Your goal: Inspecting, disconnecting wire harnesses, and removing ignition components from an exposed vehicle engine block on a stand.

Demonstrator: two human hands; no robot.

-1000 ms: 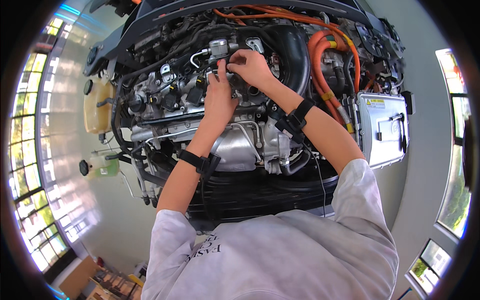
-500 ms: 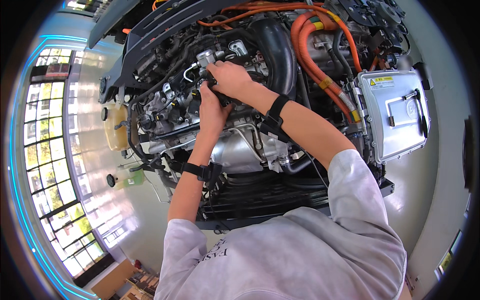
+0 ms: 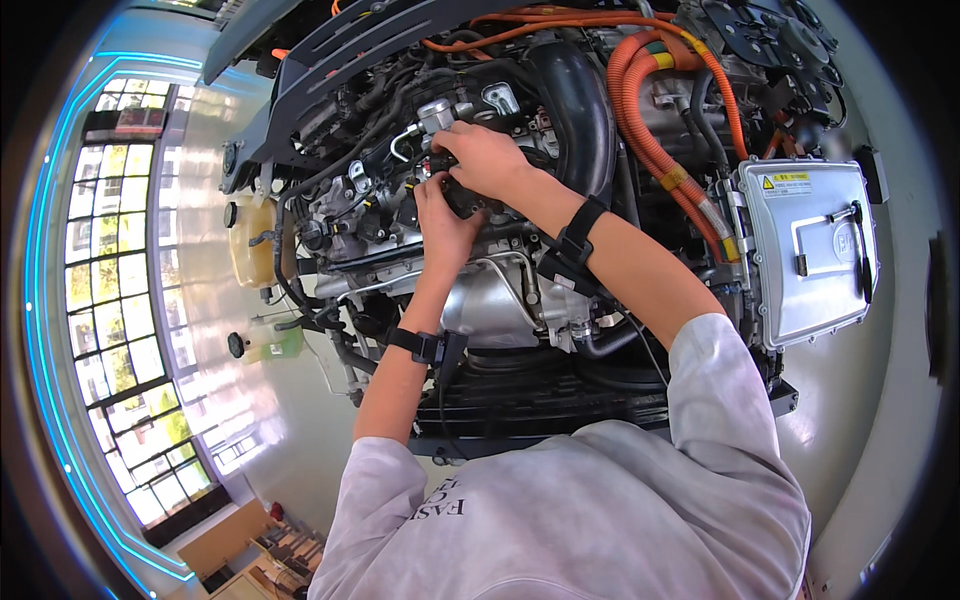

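Both of my hands are together over the top of an engine, close to a silver cylindrical part (image 3: 435, 115) with a bent metal pipe. My left hand (image 3: 447, 225) has its fingers curled at a black part (image 3: 463, 198) between the hands, the thumb at its right side. From the right, my right hand (image 3: 487, 160) reaches over that part, fingers bent down and fingertips pressed in beside the silver cylinder. The black part is mostly covered by my fingers, so its kind does not show. Black straps with small boxes sit round both forearms.
A thick black hose (image 3: 580, 125) curves down right of my hands, beside orange corrugated cables (image 3: 640, 130). Farther right, a silver box (image 3: 810, 265) carries a black-handled tool (image 3: 862, 250). Yellowish (image 3: 255, 240) and greenish reservoirs (image 3: 280, 342) hang at the left. A dark slotted bar (image 3: 350, 50) crosses the back.
The whole view has shifted, so the engine and my hands sit slightly farther right in the picture. Both hands keep to the same spot on the engine, with little change in grip.
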